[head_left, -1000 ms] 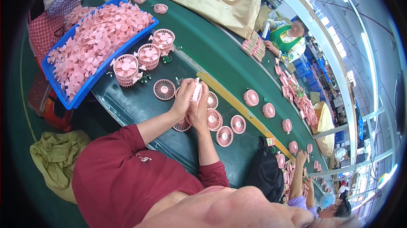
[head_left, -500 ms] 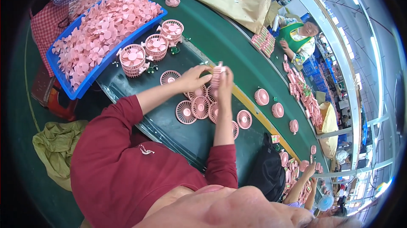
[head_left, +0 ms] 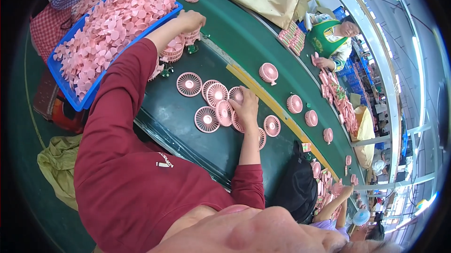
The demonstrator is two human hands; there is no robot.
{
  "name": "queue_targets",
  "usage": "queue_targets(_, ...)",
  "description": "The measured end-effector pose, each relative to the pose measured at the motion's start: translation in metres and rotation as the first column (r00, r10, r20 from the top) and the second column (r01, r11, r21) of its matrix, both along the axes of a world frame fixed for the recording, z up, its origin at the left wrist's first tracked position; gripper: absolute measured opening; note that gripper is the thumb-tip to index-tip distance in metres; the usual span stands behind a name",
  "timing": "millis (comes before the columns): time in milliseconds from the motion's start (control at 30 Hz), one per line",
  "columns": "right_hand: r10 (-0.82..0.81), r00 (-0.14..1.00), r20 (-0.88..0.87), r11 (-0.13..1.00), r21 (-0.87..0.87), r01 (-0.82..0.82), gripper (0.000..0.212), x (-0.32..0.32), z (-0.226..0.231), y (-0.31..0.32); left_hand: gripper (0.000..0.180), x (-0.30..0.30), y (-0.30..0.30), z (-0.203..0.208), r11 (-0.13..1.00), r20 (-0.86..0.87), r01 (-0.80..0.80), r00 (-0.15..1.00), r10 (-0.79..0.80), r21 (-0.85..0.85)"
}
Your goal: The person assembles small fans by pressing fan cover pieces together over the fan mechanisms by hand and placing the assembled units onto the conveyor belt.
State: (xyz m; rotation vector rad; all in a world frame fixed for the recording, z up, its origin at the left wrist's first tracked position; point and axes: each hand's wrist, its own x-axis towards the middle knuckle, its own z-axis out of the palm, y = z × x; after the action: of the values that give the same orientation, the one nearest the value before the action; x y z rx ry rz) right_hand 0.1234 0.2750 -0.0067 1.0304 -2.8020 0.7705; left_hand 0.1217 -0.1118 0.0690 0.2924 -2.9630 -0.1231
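Observation:
My left hand point(head_left: 191, 19) reaches to the far stack of pink fan housings point(head_left: 192, 36), its fingers curled down over the top one and hiding most of it. Nearer stacks point(head_left: 173, 49) are partly covered by my left forearm. My right hand point(head_left: 247, 111) is among the round pink fan grilles on the dark table, thumb and fingers closed around the edge of one grille point(head_left: 224, 113) that looks slightly tilted. Several other grilles lie around it, such as one at the left point(head_left: 189, 84) and one at the right point(head_left: 271, 125).
A blue tray point(head_left: 79, 105) heaped with pink fan blades stands at the left. Beyond a yellow edge strip point(head_left: 277, 107), a green conveyor belt point(head_left: 225, 22) carries assembled pink fan heads point(head_left: 268, 73). A black bag point(head_left: 297, 182) lies at the right. Co-workers sit across and farther along the belt.
My hands have parted. The fan head they held now lies on the belt beyond the yellow strip. My left hand went to the stacked housings; my right came down to the grilles.

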Motion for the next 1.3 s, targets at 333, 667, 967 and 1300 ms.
queue_targets(333, -0.086, 0.996, 0.028, 0.996, -0.009, 0.086, 0.056, -0.036, -0.013, 0.016, 0.021, 0.019, -0.002, 0.027, 0.981, -0.514, -0.123, 0.838, 0.184, 0.151)
queue_targets(667, 0.252, 0.871, 0.421, 0.418, -0.859, 0.294, 0.033, -0.010, 0.031, -0.005, 0.058, 0.068, 0.134, -0.040, -0.366, -0.273, 0.342, 0.935, 0.227, 0.866)
queue_targets(967, -0.058, 0.972, -0.229, 0.783, -0.615, -0.098, 0.033, 0.030, 0.033, -0.028, 0.045, 0.090, 0.209, -0.078, -0.636, -0.218, 0.230, 0.971, 0.098, 0.737)
queue_targets(1300, 0.239, 0.947, -0.217, 0.845, -0.435, -0.313, 0.091, 0.051, 0.025, -0.040, 0.042, 0.095, 0.224, -0.066, -0.751, -0.133, 0.239, 0.971, 0.200, 0.615)
